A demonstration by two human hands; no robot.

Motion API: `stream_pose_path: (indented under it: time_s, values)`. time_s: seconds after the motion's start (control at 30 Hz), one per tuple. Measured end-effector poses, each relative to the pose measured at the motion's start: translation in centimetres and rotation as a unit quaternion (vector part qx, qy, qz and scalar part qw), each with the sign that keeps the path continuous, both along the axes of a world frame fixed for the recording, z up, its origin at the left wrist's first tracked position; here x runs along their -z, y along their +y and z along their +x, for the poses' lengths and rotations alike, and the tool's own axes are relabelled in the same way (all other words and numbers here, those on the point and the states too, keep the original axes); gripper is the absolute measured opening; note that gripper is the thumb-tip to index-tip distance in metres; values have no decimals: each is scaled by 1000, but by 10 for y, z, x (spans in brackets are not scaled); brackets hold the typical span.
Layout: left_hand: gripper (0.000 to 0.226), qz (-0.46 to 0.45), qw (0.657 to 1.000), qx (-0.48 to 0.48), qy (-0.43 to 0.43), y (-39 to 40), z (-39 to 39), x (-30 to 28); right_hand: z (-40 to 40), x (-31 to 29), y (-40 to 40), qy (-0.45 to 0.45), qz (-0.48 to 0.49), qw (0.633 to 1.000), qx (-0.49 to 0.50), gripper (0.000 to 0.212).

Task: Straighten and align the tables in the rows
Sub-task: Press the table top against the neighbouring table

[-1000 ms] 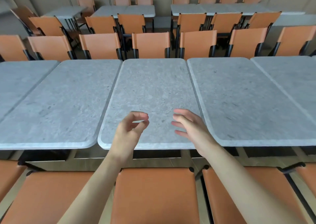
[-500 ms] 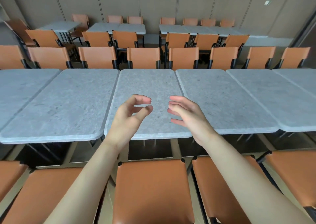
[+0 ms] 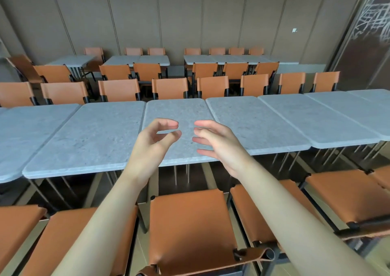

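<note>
tables: a row of grey stone-look tops runs across the view; the middle table (image 3: 179, 115) lies straight ahead, its near edge just beyond the hands.
neighbours: the left table (image 3: 84, 136) and right table (image 3: 253, 119) sit close against it, with thin seams between; the near edges look roughly level, though the wide lens bends them.
left hand (image 3: 152, 142): raised above the middle table, fingers loosely curled toward the thumb, holding nothing.
right hand (image 3: 219, 142): raised beside it, fingers relaxed and slightly spread, holding nothing; neither hand touches the top.
change: over the last second the view has lifted and drawn back, so the table sits farther off and more of the back wall (image 3: 190, 16) shows; the hands kept the same empty pose.
meaning: likely a check of the row's line rather than a push; no table is being gripped now.
chairs: orange chair (image 3: 190, 223) stands directly below the arms, more orange chairs beyond the row.
</note>
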State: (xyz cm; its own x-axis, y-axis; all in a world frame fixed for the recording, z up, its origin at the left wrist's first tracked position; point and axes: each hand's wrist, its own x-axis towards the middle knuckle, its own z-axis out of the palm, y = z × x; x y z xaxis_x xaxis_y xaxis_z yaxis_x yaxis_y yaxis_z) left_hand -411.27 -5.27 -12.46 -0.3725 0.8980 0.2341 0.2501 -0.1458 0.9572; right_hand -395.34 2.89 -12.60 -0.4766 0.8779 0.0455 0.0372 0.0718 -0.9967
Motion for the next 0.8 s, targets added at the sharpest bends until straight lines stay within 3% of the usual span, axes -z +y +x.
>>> stream_pose_path:
  time_s: [0.5, 0.8]
  values:
    - [13, 26, 999, -24, -7, -51, 64, -22, 64, -30, -51, 0, 20, 1000, 11, 33]
    - [21, 9, 998, -54, -22, -114, 66, -14, 49, -23, -95, 17, 13, 1000, -5, 29]
